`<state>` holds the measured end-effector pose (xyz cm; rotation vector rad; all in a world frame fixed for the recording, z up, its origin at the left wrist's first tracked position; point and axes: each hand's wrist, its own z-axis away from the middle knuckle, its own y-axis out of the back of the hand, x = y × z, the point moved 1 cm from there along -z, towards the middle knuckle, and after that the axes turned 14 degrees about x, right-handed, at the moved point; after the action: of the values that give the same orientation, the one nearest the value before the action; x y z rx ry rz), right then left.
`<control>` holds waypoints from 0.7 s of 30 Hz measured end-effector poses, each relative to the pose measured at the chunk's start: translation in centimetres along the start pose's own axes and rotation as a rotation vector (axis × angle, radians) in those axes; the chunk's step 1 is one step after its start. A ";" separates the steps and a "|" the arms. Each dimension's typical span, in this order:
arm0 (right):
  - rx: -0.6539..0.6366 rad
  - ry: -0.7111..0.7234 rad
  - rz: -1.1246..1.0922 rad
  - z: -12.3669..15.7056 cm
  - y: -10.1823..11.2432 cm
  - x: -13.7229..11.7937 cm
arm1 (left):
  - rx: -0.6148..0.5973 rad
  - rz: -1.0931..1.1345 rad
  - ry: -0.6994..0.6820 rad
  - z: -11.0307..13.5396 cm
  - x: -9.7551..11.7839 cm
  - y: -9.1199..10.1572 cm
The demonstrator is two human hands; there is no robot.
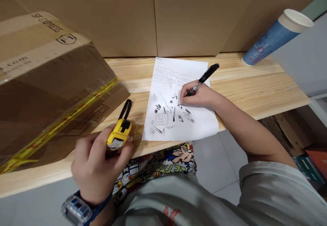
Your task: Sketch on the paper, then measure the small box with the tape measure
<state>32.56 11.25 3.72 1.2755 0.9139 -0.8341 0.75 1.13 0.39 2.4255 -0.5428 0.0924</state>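
Observation:
A black pen point(205, 76) slants up and to the right out of my right hand point(196, 94), whose fingers are closed around its lower barrel. That hand rests on a white sheet of paper point(184, 129) covered with small pen drawings and rows of marks; the pen's tip is hidden behind the fingers. Near the table's front edge, my left hand point(98, 161) grips a yellow tape measure point(119, 134) with a black wrist strap point(125, 108). The strap's loop lies on the wood left of the paper.
A taped cardboard box point(58, 100) stands on the left of the wooden table point(245, 86). Larger cardboard boxes point(189, 18) line the back. At the right rear stands a tall blue paper cup point(273, 42). Below on the right are shelves with flattened cardboard point(283, 134).

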 end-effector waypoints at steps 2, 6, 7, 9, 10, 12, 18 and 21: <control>-0.002 -0.003 -0.004 0.1 0.0 0.0 | -0.001 0.011 0.001 0.0 0.0 -0.1; 0.013 0.007 -0.004 0.2 -0.1 -0.1 | 0.062 0.041 -0.029 -0.1 0.0 -0.3; 0.018 -0.001 -0.004 0.3 -0.1 -0.2 | 0.072 0.045 -0.031 -0.1 0.0 -0.3; 0.025 -0.018 -0.009 0.3 -0.1 -0.2 | 0.047 0.045 -0.019 0.0 0.0 -0.2; 0.027 -0.021 -0.013 0.3 -0.1 -0.2 | 0.034 0.046 -0.011 0.0 0.0 -0.2; 0.029 -0.018 -0.016 0.3 -0.1 -0.3 | 0.002 0.039 0.005 0.1 0.1 -0.1; 0.020 -0.023 0.012 0.3 0.0 -0.4 | 0.064 0.041 -0.016 -0.2 0.3 -0.3; 0.017 -0.015 0.026 0.3 0.1 -0.4 | 0.071 0.040 -0.011 -0.3 0.4 -0.2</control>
<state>32.52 10.95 4.12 1.2912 0.8783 -0.8319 1.23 1.38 0.60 2.4857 -0.6022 0.1169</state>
